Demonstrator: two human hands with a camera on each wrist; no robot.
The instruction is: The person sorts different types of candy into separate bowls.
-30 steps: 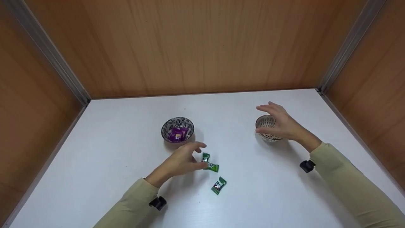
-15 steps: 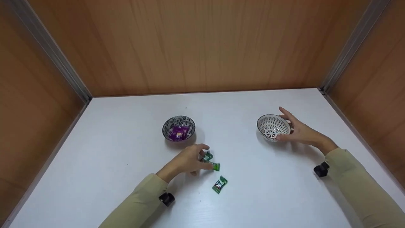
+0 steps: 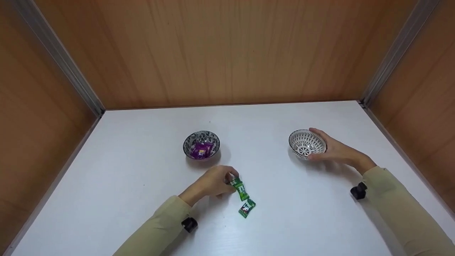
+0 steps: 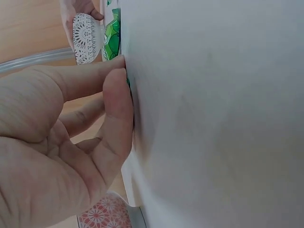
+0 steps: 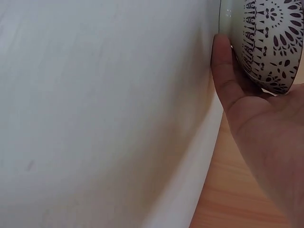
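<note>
Low over the table, my left hand (image 3: pixel 215 180) has thumb and fingertips together, pinching a green-wrapped candy (image 3: pixel 234 182) that they mostly cover. A second green candy (image 3: pixel 242 192) lies against it, and a third candy (image 3: pixel 247 208) is just nearer to me. In the left wrist view a green candy (image 4: pixel 112 35) shows beyond the fingertips (image 4: pixel 116 78). On the right, my right hand (image 3: pixel 336 151) holds a small white bowl (image 3: pixel 305 140) with a dark pattern by its side. The bowl (image 5: pixel 270 38) stands upright, my thumb low along its outer wall.
Left of centre stands a patterned bowl (image 3: pixel 201 135) with purple-wrapped candies (image 3: pixel 201 150) inside; its outside (image 4: pixel 104 213) is red-patterned. The white table (image 3: pixel 142 213) is bounded by wood-grain panels (image 3: pixel 227 53) at the back and both sides.
My left fingers have closed on a green candy, and the middle candy has swung toward the nearest one. My right hand has gone from above the white bowl to gripping its right side.
</note>
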